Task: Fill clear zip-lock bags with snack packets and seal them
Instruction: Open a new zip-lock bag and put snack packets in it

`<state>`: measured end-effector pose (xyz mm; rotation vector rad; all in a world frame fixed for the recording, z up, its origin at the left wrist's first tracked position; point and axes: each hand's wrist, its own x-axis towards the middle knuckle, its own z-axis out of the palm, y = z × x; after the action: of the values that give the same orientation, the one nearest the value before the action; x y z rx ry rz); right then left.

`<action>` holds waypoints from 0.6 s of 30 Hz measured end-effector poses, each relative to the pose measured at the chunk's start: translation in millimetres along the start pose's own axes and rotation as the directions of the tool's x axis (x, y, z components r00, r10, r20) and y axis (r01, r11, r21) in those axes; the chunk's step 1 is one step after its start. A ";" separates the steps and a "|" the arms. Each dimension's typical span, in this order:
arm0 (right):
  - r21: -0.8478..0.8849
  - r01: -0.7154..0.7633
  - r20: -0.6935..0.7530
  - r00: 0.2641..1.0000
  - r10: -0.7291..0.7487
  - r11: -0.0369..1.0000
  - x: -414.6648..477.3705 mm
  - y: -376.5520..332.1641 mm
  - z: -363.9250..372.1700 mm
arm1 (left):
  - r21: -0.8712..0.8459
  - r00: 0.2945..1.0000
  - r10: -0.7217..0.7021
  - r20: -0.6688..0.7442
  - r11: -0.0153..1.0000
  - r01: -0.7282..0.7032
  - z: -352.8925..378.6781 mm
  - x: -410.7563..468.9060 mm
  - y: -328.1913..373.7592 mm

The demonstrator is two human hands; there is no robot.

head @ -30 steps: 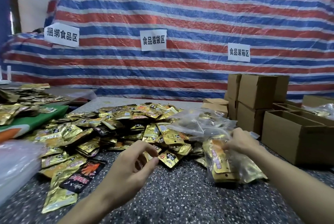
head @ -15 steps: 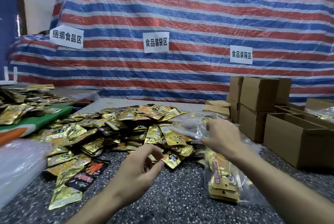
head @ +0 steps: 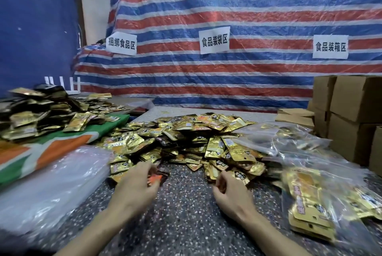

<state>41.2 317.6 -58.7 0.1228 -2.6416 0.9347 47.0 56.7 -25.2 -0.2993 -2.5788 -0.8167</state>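
speckled tabletop (head: 182, 224), striped tarp (head: 248, 7) behind, cardboard boxes (head: 355, 106) along the right edge, clear plastic stack (head: 51, 183) on the left. snack packets (head: 186, 137) piled centre, filled zip-lock bag (head: 310, 204) lying right. left hand (head: 136, 189) and right hand (head: 231, 193) curled at the pile's near edge, grip unclear; bare tabletop between them.

On striped tarp (head: 258, 73): left sign (head: 121, 44) 捆绑食品区, mid sign (head: 214, 40) 食品装袋区, right sign (head: 330, 46) 食品装箱区.

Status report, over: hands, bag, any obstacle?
Left hand and right hand at edge of snack packet pile, grip unclear. Filled zip-lock bag lies at right, unheld. Nothing in the way.
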 end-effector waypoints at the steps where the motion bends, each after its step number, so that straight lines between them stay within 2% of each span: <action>1: -0.014 0.018 -0.006 1.000 -0.018 1.000 -0.6 3.3 2.8 | 0.078 0.999 -0.027 -0.045 0.997 0.031 -5.8 3.7 -12.8; 4: -0.057 0.069 -0.029 0.997 -0.070 0.996 0.8 6.8 4.7 | 0.274 0.980 -0.088 -0.177 0.952 0.135 -23.8 14.6 -46.4; 7: -0.071 0.089 0.007 0.996 -0.089 0.994 -0.9 6.1 5.1 | 0.446 0.956 -0.191 -0.224 0.852 0.275 -36.2 22.3 -70.6; 10: -0.077 0.097 0.024 0.995 -0.095 0.992 -2.8 6.7 5.0 | 0.607 0.891 -0.425 -0.159 0.670 0.427 -42.3 23.9 -88.6; 12: -0.082 0.110 0.025 0.994 -0.108 0.991 -3.6 6.6 4.8 | 0.640 0.854 -0.512 -0.092 0.626 0.445 -45.5 21.6 -97.3; 14: -0.073 0.115 0.024 0.993 -0.114 0.991 -4.1 6.8 4.4 | 0.674 0.853 -0.519 -0.056 0.611 0.416 -49.1 19.4 -101.6; 16: -0.055 0.113 0.028 0.993 -0.111 0.992 -4.4 7.1 3.8 | 0.715 0.878 -0.472 -0.081 0.586 0.381 -54.2 17.9 -104.4; 18: -0.041 0.112 0.033 0.993 -0.111 0.993 -4.5 7.3 3.7 | 0.694 0.906 -0.411 -0.095 0.626 0.357 -57.4 18.6 -107.9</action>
<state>43.0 320.9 -67.2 0.2739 -2.6505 0.8460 14.4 -62.5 -28.2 0.4890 -2.8318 0.1275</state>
